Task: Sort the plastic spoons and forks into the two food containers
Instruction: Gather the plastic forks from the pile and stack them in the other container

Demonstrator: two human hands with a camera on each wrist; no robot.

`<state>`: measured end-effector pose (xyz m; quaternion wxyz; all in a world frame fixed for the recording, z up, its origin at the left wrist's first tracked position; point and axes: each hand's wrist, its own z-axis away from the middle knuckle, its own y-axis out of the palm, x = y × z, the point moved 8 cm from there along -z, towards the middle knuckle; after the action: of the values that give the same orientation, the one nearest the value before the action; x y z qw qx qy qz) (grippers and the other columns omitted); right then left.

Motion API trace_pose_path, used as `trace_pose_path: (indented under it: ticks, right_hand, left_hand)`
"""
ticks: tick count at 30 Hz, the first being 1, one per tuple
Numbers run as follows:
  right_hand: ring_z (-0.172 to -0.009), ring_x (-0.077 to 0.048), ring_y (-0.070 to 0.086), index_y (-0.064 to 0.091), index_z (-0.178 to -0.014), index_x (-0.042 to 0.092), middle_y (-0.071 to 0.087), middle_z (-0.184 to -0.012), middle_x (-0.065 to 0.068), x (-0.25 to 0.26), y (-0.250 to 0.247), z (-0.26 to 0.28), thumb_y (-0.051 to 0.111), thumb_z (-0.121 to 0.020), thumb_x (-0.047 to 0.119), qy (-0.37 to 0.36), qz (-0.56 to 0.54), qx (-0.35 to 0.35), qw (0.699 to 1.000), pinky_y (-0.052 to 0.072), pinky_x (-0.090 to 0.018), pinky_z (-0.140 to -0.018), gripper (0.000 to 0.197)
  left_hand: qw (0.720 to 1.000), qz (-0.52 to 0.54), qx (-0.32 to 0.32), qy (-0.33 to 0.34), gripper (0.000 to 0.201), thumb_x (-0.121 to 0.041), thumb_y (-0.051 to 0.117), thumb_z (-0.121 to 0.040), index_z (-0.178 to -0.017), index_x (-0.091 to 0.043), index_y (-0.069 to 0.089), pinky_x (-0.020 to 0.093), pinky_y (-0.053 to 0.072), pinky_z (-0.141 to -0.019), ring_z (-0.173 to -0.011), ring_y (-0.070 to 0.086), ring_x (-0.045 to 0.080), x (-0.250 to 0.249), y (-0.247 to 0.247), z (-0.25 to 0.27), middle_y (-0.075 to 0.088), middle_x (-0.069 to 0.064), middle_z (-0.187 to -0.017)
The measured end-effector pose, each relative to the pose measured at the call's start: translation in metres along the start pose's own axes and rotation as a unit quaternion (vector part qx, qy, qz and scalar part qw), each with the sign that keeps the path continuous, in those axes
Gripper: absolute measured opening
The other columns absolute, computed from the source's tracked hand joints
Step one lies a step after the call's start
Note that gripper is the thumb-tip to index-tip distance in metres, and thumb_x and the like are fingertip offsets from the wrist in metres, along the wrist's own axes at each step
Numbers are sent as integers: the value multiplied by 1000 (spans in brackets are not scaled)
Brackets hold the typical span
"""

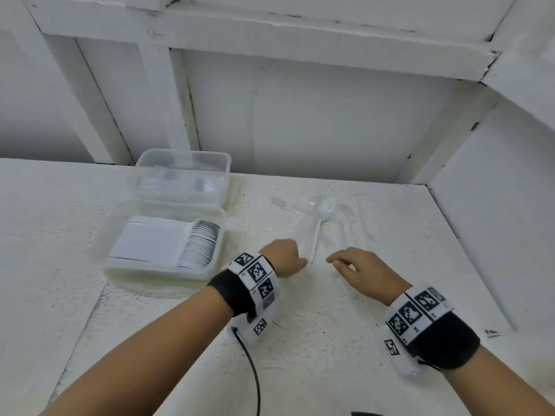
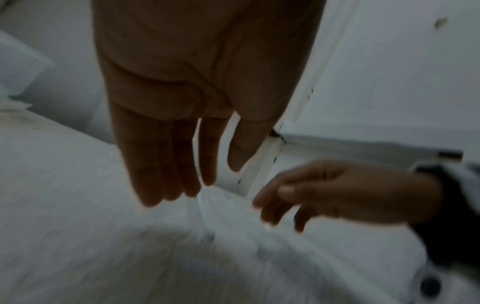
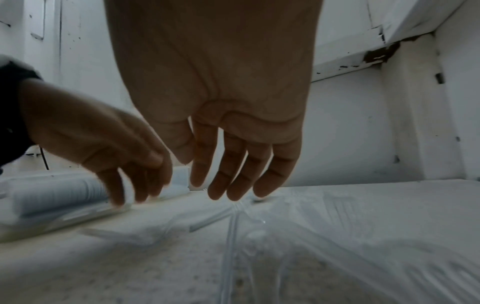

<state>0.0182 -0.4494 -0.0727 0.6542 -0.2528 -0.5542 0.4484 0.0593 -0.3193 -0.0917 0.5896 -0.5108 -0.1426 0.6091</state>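
Note:
A white plastic fork (image 1: 320, 222) lies on the white table, tines pointing away. Around it lie several clear plastic utensils (image 1: 354, 226), hard to tell apart; clear handles (image 3: 231, 236) also show in the right wrist view. My left hand (image 1: 300, 262) hovers just left of the fork's handle end, fingers straight and holding nothing (image 2: 197, 185). My right hand (image 1: 333, 261) hovers just right of it, fingers relaxed and spread, also holding nothing (image 3: 207, 181). The near clear container (image 1: 120, 265) holds a stacked row of white spoons (image 1: 201, 241). The far clear container (image 1: 183, 157) has blurry contents.
Both containers stand at the left of the table, one behind the other. A white wall with beams rises right behind the table, and a side wall (image 1: 495, 220) closes it on the right. A black cable (image 1: 253, 373) hangs from my left wrist.

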Motion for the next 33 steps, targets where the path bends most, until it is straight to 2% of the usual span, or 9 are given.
trace_pose_path:
  ticks: [4,9,14,16,18,20,24,28,33]
  right_hand:
    - [-107,-11,55,63,-117,15,62,-117,-1,-3,3,10,45,-97,19,-3,-22,-18,1000,37,-15,-87,27]
    - [-98,-9,54,63,-117,14,62,-116,0,1,3,6,44,-98,19,-10,-29,-14,999,39,-17,-86,27]
    - [-97,-16,60,64,-113,14,66,-110,-1,4,-4,-14,43,-97,20,12,-12,-30,999,48,-31,-87,27]
    - [-95,-17,60,64,-113,13,66,-109,-2,5,-4,-22,42,-97,20,17,-1,-33,999,49,-32,-85,28]
    - [-90,-19,61,65,-108,13,67,-104,-3,4,-5,-26,41,-97,20,30,-2,-41,999,48,-33,-81,28]
    - [-86,-22,61,66,-102,11,68,-98,-6,2,-11,-27,41,-96,21,50,-8,-63,997,49,-35,-78,27]
    - [-85,-25,61,65,-99,8,67,-93,-9,-4,-23,-35,41,-95,17,82,12,-97,992,48,-35,-76,26]
    - [-72,-20,55,57,-78,7,58,-78,-6,-5,-16,-67,38,-97,20,123,58,-46,990,42,-28,-63,31]
    - [-65,-15,55,53,-77,13,57,-71,-1,-2,-1,-95,53,-92,35,151,102,-4,983,45,-24,-59,27]
  left_hand:
    - [997,-55,10,-47,44,-39,51,-93,-117,-1,49,32,43,-77,-105,56,29,14,24,-2,56,14,-114]
    - [997,-41,14,-56,22,-18,45,-94,-107,-4,54,30,43,-76,-92,54,25,24,19,3,58,15,-110]
    - [996,-53,-10,-74,43,-34,50,-93,-124,-5,41,31,42,-81,-108,52,28,36,20,15,50,13,-120]
    - [995,-74,12,-70,29,-28,48,-95,-111,-4,48,28,41,-74,-101,54,27,36,24,14,54,13,-111]
    - [995,-66,22,-67,20,-21,48,-94,-78,-9,47,22,36,-60,-83,50,24,40,24,14,51,10,-87]
    - [997,-45,20,-66,21,-18,47,-93,-73,-12,40,24,34,-62,-81,44,20,44,22,17,45,3,-80]
    - [994,10,-111,-23,6,-19,48,-91,-89,-14,46,24,35,-66,-81,46,17,38,-15,40,51,1,-91]
    - [960,141,-239,39,7,-17,58,-86,-82,-14,53,21,38,-60,-68,47,10,27,-69,70,53,-5,-76]
    - [873,404,-263,71,18,-14,67,-83,-73,-16,53,29,44,-63,-67,48,14,33,-95,77,53,1,-70]
